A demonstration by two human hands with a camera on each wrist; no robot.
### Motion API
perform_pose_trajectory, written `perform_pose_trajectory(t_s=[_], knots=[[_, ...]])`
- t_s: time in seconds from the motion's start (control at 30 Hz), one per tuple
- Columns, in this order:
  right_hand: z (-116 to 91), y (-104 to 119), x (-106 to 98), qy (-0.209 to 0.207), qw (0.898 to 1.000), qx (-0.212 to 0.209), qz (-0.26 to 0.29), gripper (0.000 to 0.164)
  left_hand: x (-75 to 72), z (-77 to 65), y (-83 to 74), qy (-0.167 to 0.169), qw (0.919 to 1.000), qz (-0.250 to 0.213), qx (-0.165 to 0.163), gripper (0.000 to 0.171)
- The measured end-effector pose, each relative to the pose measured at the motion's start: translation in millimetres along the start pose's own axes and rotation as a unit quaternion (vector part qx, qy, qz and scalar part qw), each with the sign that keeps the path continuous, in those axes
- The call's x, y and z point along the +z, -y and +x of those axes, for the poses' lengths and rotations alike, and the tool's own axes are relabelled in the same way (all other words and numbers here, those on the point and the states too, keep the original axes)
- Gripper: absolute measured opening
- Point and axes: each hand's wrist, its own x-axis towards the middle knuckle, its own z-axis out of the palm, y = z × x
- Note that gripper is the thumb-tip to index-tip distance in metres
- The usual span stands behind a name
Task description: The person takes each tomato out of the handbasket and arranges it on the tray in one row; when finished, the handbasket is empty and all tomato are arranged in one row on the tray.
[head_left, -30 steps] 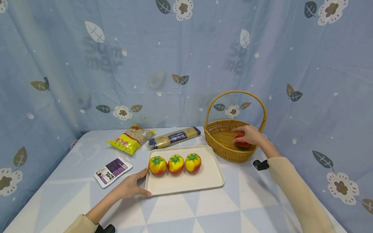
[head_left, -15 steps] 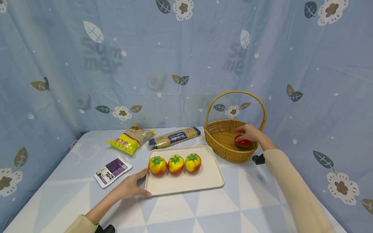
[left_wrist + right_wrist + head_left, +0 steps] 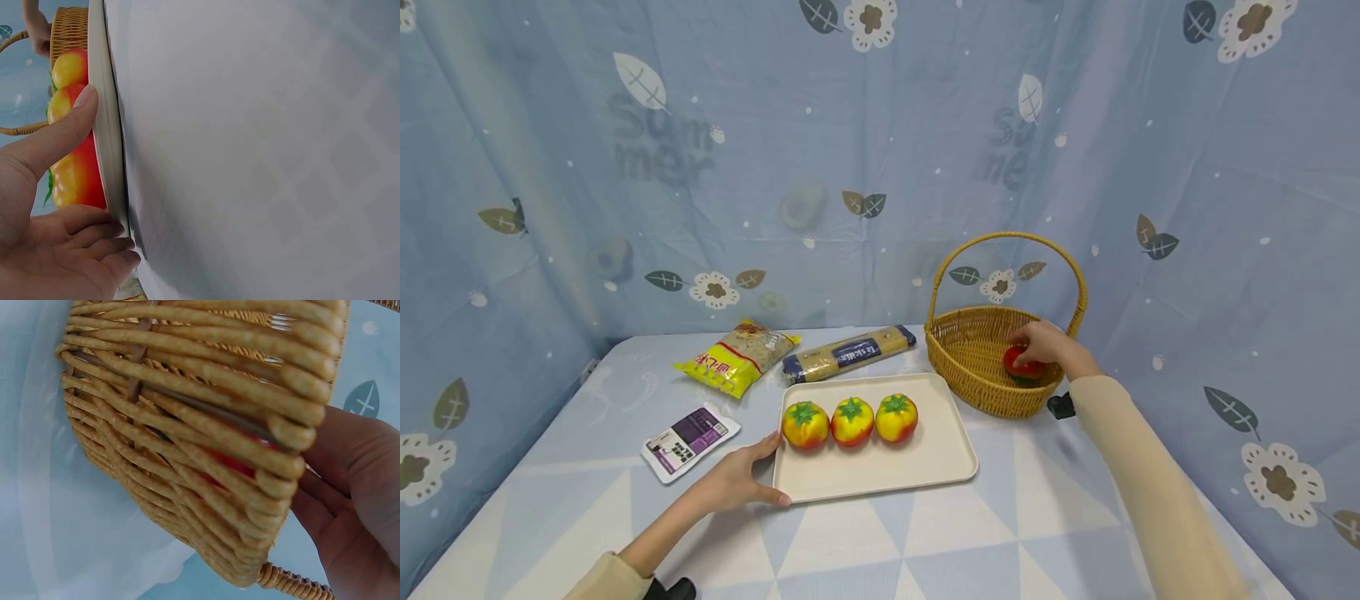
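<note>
A cream tray (image 3: 940, 433) lies on the table with three yellow-and-red fruits, each with a green leafy top, in a row; the middle fruit (image 3: 852, 422) has one on either side. My left hand (image 3: 741, 479) holds the tray's near left corner, its thumb on the front rim (image 3: 103, 144) and its fingers along the left edge. To the right, my right hand (image 3: 1048, 346) reaches inside a wicker basket (image 3: 958, 371). Its fingers curl over a red tomato (image 3: 1018, 362), green at the bottom, which shows only as red glimpses through the weave in the right wrist view.
A yellow snack bag (image 3: 737, 358) and a long pack of pasta (image 3: 850, 352) lie behind the tray. Left of it is a flat white-and-purple packet (image 3: 691, 442). The basket's tall handle (image 3: 1015, 236) arches over its opening. A patterned curtain (image 3: 865, 150) stands behind the table.
My right hand has come down slightly inside the basket and its fingers have closed in around the red tomato. The left hand and the tray have stayed still.
</note>
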Motion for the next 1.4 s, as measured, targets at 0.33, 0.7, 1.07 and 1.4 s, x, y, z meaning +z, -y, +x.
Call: perform_pose_trajectory(t_s=[0.33, 0.7, 1.07, 1.4], knots=[[1.7, 3.0, 1.2, 0.0, 1.0, 0.007, -0.022, 0.05, -0.2, 0.7, 0.5, 0.003, 1.0, -0.003, -0.007, 0.11], [2.8, 3.9, 3.9, -0.001, 0.999, 0.013, -0.039, 0.047, 0.3, 0.7, 0.9, 0.004, 1.0, -0.001, -0.007, 0.11], [2.7, 2.3, 5.1, -0.014, 1.0, -0.003, -0.019, 0.047, 1.5, 0.2, 2.1, 0.003, 1.0, 0.002, -0.009, 0.109], [2.5, 11.6, 5.9, -0.038, 0.999, -0.018, -0.011, 0.049, 1.4, -0.4, 1.9, 0.002, 1.0, -0.004, -0.006, 0.109]])
